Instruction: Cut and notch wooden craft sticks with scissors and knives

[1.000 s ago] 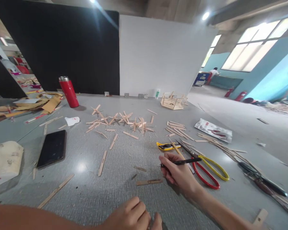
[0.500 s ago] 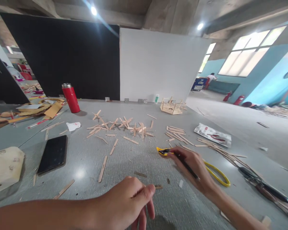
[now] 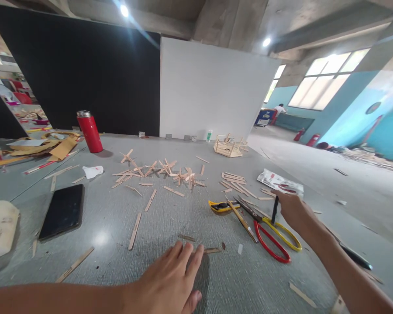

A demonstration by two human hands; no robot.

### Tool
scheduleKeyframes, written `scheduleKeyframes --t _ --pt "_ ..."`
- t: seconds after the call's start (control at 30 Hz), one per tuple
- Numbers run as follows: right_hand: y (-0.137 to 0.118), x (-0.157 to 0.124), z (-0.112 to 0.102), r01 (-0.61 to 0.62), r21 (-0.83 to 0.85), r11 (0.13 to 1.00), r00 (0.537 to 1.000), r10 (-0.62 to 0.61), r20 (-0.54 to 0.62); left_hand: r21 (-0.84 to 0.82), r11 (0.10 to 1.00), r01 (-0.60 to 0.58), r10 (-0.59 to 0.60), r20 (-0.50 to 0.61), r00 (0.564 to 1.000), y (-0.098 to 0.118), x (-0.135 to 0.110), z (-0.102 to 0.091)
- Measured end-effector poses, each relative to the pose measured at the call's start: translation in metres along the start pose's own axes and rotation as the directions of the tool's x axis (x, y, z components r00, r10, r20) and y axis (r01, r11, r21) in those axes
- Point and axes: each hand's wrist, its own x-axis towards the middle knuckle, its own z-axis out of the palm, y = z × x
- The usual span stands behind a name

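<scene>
My left hand lies low over the grey table with its fingers stretched out, empty, its fingertips close to a short wooden stick piece. My right hand is out to the right, closed on a black pen that points up and down. It hovers just past the red-and-yellow scissors, near a printed packet. A yellow utility knife lies left of the scissors.
Several wooden sticks are scattered mid-table. A black phone lies at the left, a red flask stands behind it, cardboard scraps at far left. A small stick-built frame sits at the back. A person stands far off by the windows.
My right hand has carried the pen from near the utility knife to the right, beyond the scissors. My left hand has opened from a pinch and spread flat.
</scene>
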Motion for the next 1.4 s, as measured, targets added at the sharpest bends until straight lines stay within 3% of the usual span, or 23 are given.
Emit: scheduleKeyframes --t 0.1,0.2,0.3,0.4,0.53,0.63,0.83,0.93,1.07,1.27,1.4 --pt "-0.014 0.0 -0.007 0.073 0.066 0.995 0.996 -0.07 -0.046 0.081 0.995 -0.052 0.053 -0.016 0.998 -0.001 0.0 0.009" --pt "-0.039 -0.009 -0.014 0.212 0.169 0.963 0.977 -0.215 0.001 0.086 0.995 -0.049 0.05 0.001 0.999 -0.001 0.0 0.011" --pt "-0.064 -0.024 -0.006 0.332 0.308 0.892 0.921 -0.377 0.098 0.085 0.995 -0.048 0.046 0.034 0.998 0.0 0.0 0.006" --pt "-0.078 -0.033 0.007 0.346 0.434 0.832 0.905 -0.418 0.081 0.08 0.996 -0.043 0.037 0.075 0.997 0.0 0.0 -0.001" --pt "-0.083 -0.031 0.011 0.25 0.607 0.754 0.948 -0.319 0.006 0.096 0.995 -0.007 -0.003 0.098 0.995 0.002 -0.002 -0.004" --pt "-0.085 -0.03 0.003 0.124 0.766 0.631 0.973 -0.23 0.032 0.143 0.99 -0.016 0.001 0.106 0.994 0.003 -0.005 -0.003" --pt "-0.099 -0.046 -0.01 -0.08 0.93 0.359 0.971 -0.184 0.154 0.192 0.97 -0.151 0.156 -0.015 0.988 -0.002 -0.02 0.004" --pt "-0.112 -0.058 -0.011 -0.153 0.956 0.25 0.953 -0.218 0.21 0.205 0.97 -0.129 0.145 -0.063 0.987 -0.005 -0.02 0.009" --pt "-0.137 -0.08 -0.013 -0.229 0.94 0.253 0.897 -0.321 0.305 0.2 0.979 -0.044 0.063 -0.087 0.994 -0.007 -0.011 0.014" --pt "-0.164 -0.11 -0.001 -0.367 0.895 0.252 0.775 -0.449 0.444 0.173 0.983 -0.063 0.082 -0.106 0.991 -0.004 -0.007 0.018" --pt "-0.165 -0.114 0.014 -0.361 0.882 0.302 0.762 -0.45 0.465 0.22 0.971 -0.091 0.108 -0.065 0.992 -0.003 -0.006 0.016"
